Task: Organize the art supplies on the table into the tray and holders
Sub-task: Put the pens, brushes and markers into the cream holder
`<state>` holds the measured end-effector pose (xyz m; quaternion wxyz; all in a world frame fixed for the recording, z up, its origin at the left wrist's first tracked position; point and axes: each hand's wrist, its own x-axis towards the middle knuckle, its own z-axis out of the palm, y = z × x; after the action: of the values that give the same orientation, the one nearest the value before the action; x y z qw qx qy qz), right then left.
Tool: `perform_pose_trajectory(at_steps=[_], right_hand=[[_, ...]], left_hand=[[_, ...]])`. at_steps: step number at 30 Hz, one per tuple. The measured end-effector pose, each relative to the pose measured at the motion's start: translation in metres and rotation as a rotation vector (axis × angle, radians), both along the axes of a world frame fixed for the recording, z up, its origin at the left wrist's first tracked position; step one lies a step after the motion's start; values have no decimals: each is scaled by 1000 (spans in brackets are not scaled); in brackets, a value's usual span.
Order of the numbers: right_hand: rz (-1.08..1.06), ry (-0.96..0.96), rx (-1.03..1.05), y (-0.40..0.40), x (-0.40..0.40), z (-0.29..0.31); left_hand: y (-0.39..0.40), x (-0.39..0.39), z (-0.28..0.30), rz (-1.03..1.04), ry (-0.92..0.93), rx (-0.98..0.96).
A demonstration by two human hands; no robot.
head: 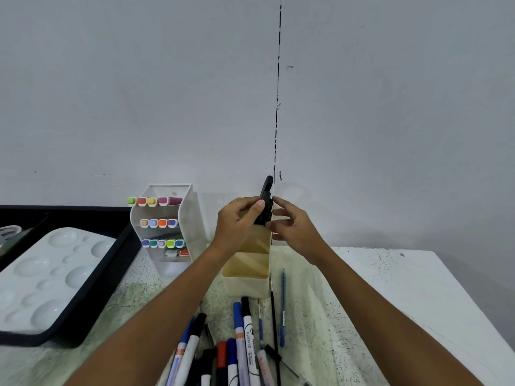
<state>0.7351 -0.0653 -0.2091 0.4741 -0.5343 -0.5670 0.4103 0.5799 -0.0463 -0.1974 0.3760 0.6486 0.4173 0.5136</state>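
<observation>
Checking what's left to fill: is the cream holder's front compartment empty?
Empty. The cream holder's front compartment shows only bare inner walls; pens lie on the table before it.

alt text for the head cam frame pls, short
Both hands hold a black object upright over a cream holder: the left hand grips it, and the right hand touches its side. A white rack of coloured markers stands left; loose markers lie in front.

Soft, even light; faint shadows on the wall [292, 190]; wide-angle bending at edges; slight blur, perhaps compression.
</observation>
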Motion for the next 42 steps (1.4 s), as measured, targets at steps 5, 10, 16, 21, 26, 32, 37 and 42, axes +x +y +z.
perform_pose_trajectory(at_steps=[5, 10, 16, 21, 26, 32, 37, 42], right_hand=[[-60, -46, -39, -4, -5, -3], [-112, -91, -28, -11, -8, -4], [-211, -181, 29, -44, -18, -7], [-115, -449, 178, -102, -32, -34], [63, -817, 211, -147, -53, -67], [70, -957, 105, -170, -40, -70], [111, -1081, -26, -222, -31, -77], [154, -1098, -33, -238, -47, -94]], left_hand=[[-6, -8, -4, 29, 78, 57], [-14, -14, 1, -26, 166, 61], [-41, -30, -3, 51, 486, 241], [-83, -60, -52, 29, 705, 402], [-109, -76, -85, -136, 933, 421], [-148, -95, -90, -73, 819, 343], [-199, -132, -111, 56, 953, 118], [-215, -136, -120, 37, 1085, -53]])
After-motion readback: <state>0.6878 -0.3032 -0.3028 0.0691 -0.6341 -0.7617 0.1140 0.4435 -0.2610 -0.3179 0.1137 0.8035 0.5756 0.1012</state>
